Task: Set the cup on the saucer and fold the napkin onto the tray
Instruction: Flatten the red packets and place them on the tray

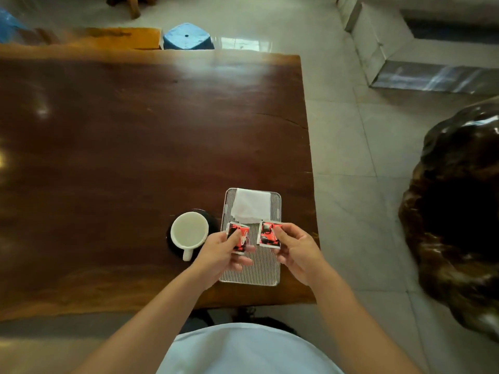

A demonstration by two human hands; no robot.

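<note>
A white cup [189, 232] stands upright on a dark saucer [213, 220], its handle pointing toward me. To its right lies a ribbed metal tray [263, 268], and a folded white napkin [252, 206] rests on the tray's far half. My left hand [221, 255] holds a red and white sachet [239, 236] over the tray's near left part. My right hand [297, 251] holds a second red and white sachet [268, 233] just to the right of the first. Both sachets sit between thumb and fingers, a small gap apart.
The dark wooden table [121, 157] ends close to the tray's right side and near edge. A blue stool [188, 36] stands beyond the far edge. A large dark carved stump [459, 211] sits on the tiled floor at the right.
</note>
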